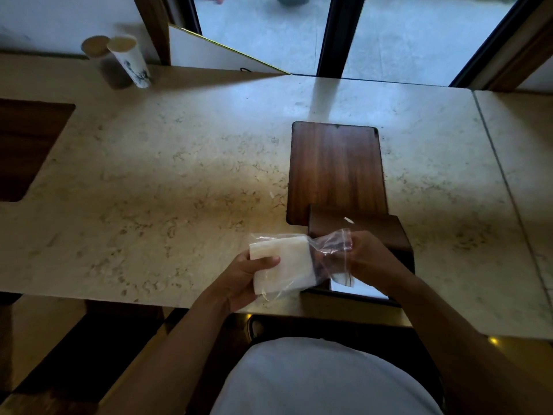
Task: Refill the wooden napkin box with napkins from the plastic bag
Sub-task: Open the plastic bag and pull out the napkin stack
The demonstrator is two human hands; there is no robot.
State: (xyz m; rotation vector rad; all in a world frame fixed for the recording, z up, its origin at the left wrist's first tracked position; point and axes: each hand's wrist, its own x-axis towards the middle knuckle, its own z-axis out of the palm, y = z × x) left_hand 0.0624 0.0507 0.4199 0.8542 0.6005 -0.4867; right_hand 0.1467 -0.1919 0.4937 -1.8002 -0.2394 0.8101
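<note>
A clear plastic bag (330, 245) holds a stack of white napkins (291, 262). My left hand (245, 280) grips the napkin stack through the bag, thumb on top, just above the counter's near edge. My right hand (371, 260) pinches the bag's open end, over the wooden napkin box (398, 235). The dark box stands at the near edge with a little white showing inside it under my right wrist. Its flat wooden lid (335, 169) lies on the counter just behind it.
The stone counter (167, 181) spreads wide to the left and right. Two tall cylinders (119, 61) stand at the far left corner, next to a white board (209, 52) leaning by the window. A dark recess (27, 145) cuts into the left side.
</note>
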